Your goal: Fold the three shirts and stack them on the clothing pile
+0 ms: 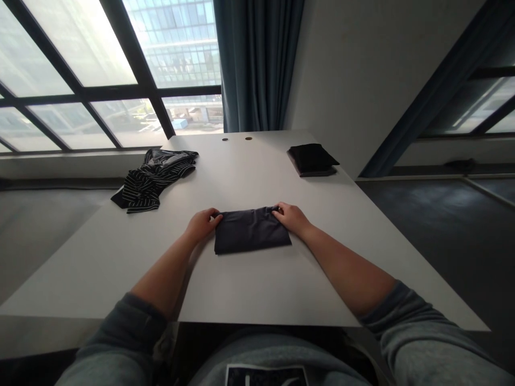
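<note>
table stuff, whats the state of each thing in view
left hand, pinching the dark grey garment's left corner
right hand, pinching its right corner
dark grey garment, folded flat into a rectangle
black-and-white striped garment, crumpled in a loose heap
black cloth stack, folded flat

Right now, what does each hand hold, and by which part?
The left hand and right hand hold a folded dark grey garment by its far corners.
</note>
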Demonstrator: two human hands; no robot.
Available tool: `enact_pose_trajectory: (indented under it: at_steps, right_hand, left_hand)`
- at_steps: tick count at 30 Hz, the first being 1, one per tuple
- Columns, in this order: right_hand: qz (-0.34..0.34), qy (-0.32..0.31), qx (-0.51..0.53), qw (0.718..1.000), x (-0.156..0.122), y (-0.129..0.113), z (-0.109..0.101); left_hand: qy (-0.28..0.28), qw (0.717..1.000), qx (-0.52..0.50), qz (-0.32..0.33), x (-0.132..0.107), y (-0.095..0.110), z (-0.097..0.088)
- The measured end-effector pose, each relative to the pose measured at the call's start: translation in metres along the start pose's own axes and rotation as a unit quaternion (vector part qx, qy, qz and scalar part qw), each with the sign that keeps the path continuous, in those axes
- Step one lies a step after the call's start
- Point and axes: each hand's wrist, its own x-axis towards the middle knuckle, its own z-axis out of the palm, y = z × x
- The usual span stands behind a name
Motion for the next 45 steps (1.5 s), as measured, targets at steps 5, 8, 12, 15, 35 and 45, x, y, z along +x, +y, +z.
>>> enact_pose_trajectory:
  at_steps: [5,8,12,15,35,45]
  right_hand:
    - [-0.025,0.025,-0.079,0.996,0.003,0.008,0.009]
    - [-0.049,0.018,-0.108,0.993,0.008,0.010,0.012]
    - [-0.066,-0.010,-0.113,0.991,0.011,0.008,0.010]
    - [-0.071,-0.028,-0.063,0.995,0.007,0.003,0.002]
    - [-0.310,0.001,0.041,0.950,-0.072,-0.020,-0.065]
    - [-0.357,-0.164,-0.033,0.919,-0.134,-0.036,-0.066]
  left_hand:
    - [0.032,0.999,0.036,0.007,-0.001,-0.007,0.011]
    - [0.017,0.998,0.058,0.030,-0.001,-0.004,0.013]
    - [-0.010,0.995,0.096,0.013,0.001,0.003,0.013]
    - [-0.027,0.997,0.068,0.012,0.001,0.004,0.012]
    - [0.032,0.969,0.059,0.237,-0.061,0.031,-0.032]
    - [-0.106,0.959,0.038,0.262,-0.138,0.048,-0.035]
